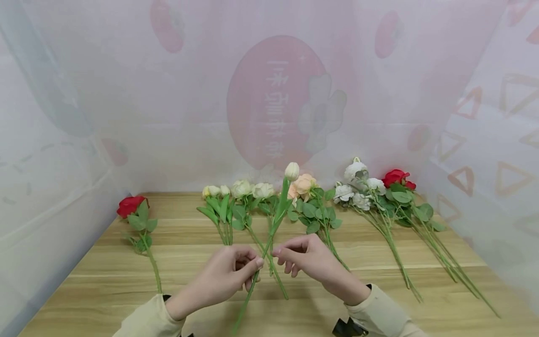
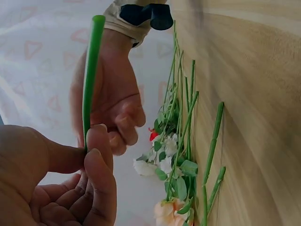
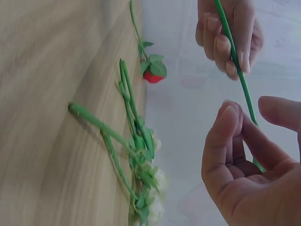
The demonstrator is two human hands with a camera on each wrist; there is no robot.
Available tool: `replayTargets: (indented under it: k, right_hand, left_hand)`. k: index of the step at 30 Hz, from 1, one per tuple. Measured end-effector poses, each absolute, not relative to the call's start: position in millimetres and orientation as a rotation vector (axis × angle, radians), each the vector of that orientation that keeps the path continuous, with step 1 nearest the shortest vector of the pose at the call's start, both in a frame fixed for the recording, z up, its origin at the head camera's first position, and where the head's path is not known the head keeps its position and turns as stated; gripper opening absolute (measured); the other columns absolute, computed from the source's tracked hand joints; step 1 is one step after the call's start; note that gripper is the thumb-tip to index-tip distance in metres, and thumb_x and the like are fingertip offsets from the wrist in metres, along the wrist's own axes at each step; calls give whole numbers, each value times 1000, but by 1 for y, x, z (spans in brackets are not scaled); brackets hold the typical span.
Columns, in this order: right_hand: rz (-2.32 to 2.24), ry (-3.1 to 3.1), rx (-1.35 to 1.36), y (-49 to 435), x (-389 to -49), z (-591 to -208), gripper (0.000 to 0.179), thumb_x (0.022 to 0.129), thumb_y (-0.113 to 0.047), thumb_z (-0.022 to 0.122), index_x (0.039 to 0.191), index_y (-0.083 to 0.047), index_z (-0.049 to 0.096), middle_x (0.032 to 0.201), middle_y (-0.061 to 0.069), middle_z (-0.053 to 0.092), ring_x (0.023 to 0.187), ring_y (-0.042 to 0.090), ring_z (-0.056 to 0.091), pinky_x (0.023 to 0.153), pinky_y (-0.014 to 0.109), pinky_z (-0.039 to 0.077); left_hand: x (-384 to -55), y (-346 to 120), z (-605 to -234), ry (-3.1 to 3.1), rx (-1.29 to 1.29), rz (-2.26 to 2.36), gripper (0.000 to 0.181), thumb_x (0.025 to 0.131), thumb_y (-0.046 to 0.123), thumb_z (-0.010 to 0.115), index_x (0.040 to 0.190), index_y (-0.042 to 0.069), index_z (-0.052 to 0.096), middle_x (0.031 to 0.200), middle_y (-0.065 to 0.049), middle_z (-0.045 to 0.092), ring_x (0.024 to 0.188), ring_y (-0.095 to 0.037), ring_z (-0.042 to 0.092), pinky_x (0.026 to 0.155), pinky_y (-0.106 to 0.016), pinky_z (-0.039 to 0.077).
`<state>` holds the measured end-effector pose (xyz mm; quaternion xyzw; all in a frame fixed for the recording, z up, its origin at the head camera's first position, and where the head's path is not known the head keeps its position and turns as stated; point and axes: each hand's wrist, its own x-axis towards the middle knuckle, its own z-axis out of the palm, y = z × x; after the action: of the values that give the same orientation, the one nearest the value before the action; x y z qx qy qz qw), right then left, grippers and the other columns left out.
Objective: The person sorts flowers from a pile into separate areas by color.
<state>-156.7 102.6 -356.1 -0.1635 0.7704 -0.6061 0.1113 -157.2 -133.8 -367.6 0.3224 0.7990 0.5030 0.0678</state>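
Observation:
My left hand (image 1: 227,272) pinches the green stem of a white tulip (image 1: 292,172) between thumb and fingertips. The tulip is held tilted, its bloom up and to the right. In the left wrist view the cut stem end (image 2: 98,21) sticks up past the thumb. My right hand (image 1: 316,263) hovers just right of the stem. From the right wrist, a gap shows between its thumb (image 3: 282,112) and bent fingers (image 3: 221,136), and the stem passes behind them. Below the hands, two pale cream flowers (image 1: 252,189) lie with crossing stems.
On the wooden table (image 1: 189,309) lie a red rose (image 1: 130,206) at left, several small tulips (image 1: 216,191), peach roses (image 1: 304,184), white flowers (image 1: 358,187) and red roses (image 1: 396,178) at right. Printed cloth walls (image 1: 168,117) enclose the back and sides.

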Motion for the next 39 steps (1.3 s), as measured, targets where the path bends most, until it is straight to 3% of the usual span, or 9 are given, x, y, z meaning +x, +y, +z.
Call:
replayTargets:
  k: [10, 16, 20, 25, 31, 35, 39]
  right_hand:
    - [-1883, 2219, -457, 92, -157, -362, 25, 93, -25, 71, 99, -1, 74, 82, 15, 66, 66, 19, 58, 61, 31, 51]
    - [-1873, 2270, -457, 80, -166, -363, 23, 93, -23, 70, 93, 0, 74, 76, 11, 65, 62, 17, 54, 59, 30, 49]
    - [-1814, 2360, -408, 65, -183, -364, 18, 91, -20, 72, 90, -2, 76, 75, 11, 66, 60, 15, 55, 56, 30, 48]
    - [-1669, 2500, -373, 42, -214, -366, 16, 90, -17, 72, 80, -5, 77, 72, 11, 67, 57, 17, 58, 58, 40, 53]
    - [-1551, 2550, -344, 15, -245, -364, 19, 88, -12, 71, 72, -5, 75, 65, 6, 67, 56, 18, 60, 65, 44, 56]
    - [-1441, 2616, -391, -3, -265, -367, 35, 88, -10, 69, 54, -7, 63, 56, 5, 64, 44, 14, 52, 55, 36, 54]
    - [-1337, 2657, -428, -17, -280, -373, 52, 88, -9, 68, 44, -13, 42, 39, 1, 44, 33, 11, 31, 38, 27, 35]
  left_hand:
    - [-153, -128, -371, 2369, 965, 1532, 19, 101, 24, 59, 87, 15, 68, 61, -3, 60, 47, -10, 50, 41, -21, 32]
    - [-156, -135, -370, 2470, 955, 1481, 21, 103, 24, 56, 89, 14, 68, 68, -2, 63, 55, -13, 59, 46, -25, 45]
    - [-160, -149, -367, 2634, 887, 1416, 19, 103, 18, 55, 94, 8, 68, 72, 3, 63, 59, -13, 62, 52, -29, 51]
    - [-165, -168, -367, 2919, 785, 1207, 19, 99, 14, 60, 82, 13, 67, 63, 11, 57, 52, -5, 56, 47, -26, 47]
    - [-170, -187, -366, 2994, 605, 1115, 19, 98, 13, 60, 80, 13, 67, 62, 8, 56, 50, -7, 54, 45, -26, 44]
    - [-172, -201, -361, 3014, 482, 1100, 18, 98, 14, 60, 82, 11, 68, 63, 6, 57, 52, -8, 57, 45, -28, 45]
    - [-173, -208, -358, 3024, 436, 1061, 20, 99, 17, 60, 81, 12, 67, 64, 6, 58, 54, -9, 58, 46, -30, 46]
